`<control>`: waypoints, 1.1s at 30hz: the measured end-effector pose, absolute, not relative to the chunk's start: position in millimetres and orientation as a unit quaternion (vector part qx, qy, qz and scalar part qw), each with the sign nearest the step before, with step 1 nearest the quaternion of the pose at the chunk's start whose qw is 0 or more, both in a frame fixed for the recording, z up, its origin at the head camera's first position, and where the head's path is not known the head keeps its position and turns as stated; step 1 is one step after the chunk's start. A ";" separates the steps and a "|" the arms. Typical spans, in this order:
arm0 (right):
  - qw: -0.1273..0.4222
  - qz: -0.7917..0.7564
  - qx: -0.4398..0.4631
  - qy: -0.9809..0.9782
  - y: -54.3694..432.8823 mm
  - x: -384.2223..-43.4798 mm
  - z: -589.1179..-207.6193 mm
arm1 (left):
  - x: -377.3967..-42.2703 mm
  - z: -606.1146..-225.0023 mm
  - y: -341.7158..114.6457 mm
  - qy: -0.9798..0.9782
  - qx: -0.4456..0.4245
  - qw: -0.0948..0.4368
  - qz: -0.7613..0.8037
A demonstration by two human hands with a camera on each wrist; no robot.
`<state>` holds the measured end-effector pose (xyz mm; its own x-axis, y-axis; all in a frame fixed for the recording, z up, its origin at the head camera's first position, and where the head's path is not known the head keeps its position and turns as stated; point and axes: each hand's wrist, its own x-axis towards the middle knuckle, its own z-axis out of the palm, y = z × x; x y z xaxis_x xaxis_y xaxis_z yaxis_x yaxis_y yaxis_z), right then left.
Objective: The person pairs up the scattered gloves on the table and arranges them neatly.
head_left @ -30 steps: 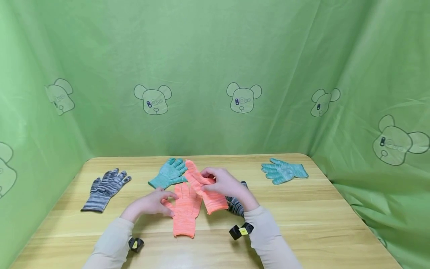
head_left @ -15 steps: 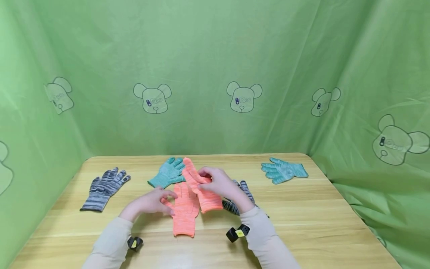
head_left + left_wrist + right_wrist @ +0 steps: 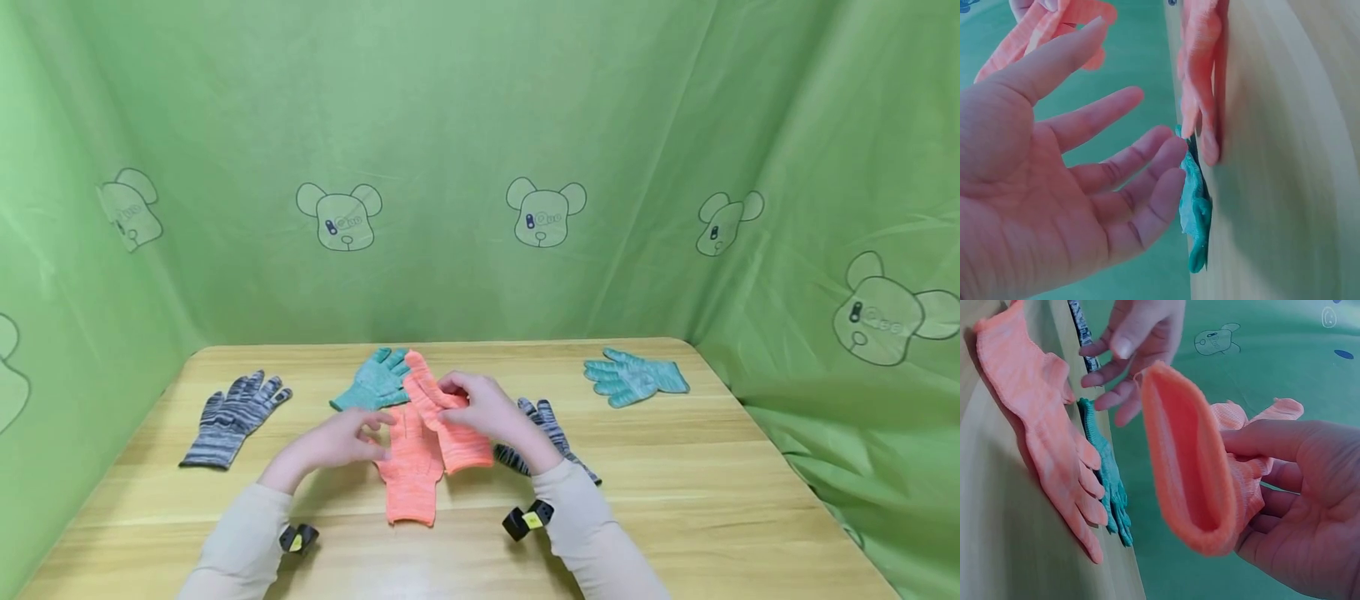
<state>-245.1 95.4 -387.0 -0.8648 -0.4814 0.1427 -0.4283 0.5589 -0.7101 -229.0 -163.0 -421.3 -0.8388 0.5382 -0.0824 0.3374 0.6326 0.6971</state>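
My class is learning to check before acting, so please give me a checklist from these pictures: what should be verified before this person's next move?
1. Right hand grips the raised orange knit glove: ok.
2. Raised glove's cuff gapes open: ok.
3. Left hand free: ok, it holds nothing.
4. Lower orange knit glove lies on the table: ok.
5. Both orange gloves aligned: not ok, the raised one slants.
6. Raised glove's fingers all straight: cannot tell, the right hand hides part.

Head view: on table (image 3: 712,517), first glove (image 3: 412,473) lies lower centre, second glove (image 3: 373,383) behind it, third glove (image 3: 235,421) lower left, fourth glove (image 3: 634,379) right of centre.
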 end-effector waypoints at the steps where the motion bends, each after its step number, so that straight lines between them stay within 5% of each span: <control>1: 0.032 -0.390 -0.260 0.883 94.7 -245.0 -387.5 | -229.4 -420.7 -162.5 0.890 0.247 0.142 0.357; 14: 0.018 -0.394 -0.264 0.880 84.8 -244.2 -398.6 | -226.4 -416.4 -158.3 0.815 0.213 0.193 0.503; 33: 0.029 -0.405 -0.260 0.876 79.0 -241.1 -402.0 | -220.7 -411.7 -144.4 0.797 0.162 0.162 0.559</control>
